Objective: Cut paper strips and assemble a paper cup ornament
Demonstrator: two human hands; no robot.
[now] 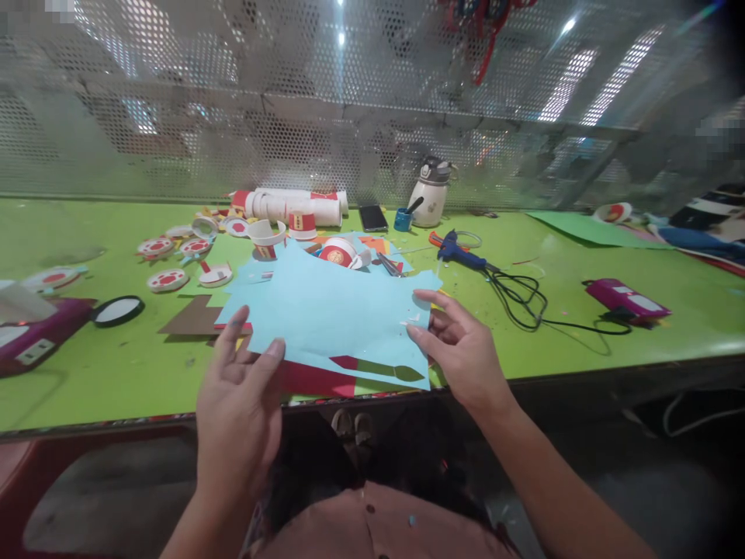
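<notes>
A stack of paper sheets (331, 310) is lying on the table (552, 349) near its front edge. The left hand (238, 404) is resting at the stack's near left corner, the right hand (459, 345) at its right edge. Behind the stack, paper cups (303, 223) are standing, with a phone (372, 218) and a bottle (429, 198) further back. A glue gun (462, 252) is lying to the right, its cord (524, 299) trailing towards a power strip (627, 300).

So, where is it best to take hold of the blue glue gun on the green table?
Probably by the handle of the glue gun, coming from above. It lies flat on the table, and its black cord trails off to the right, so approach from the near side, clear of the cord.
</notes>
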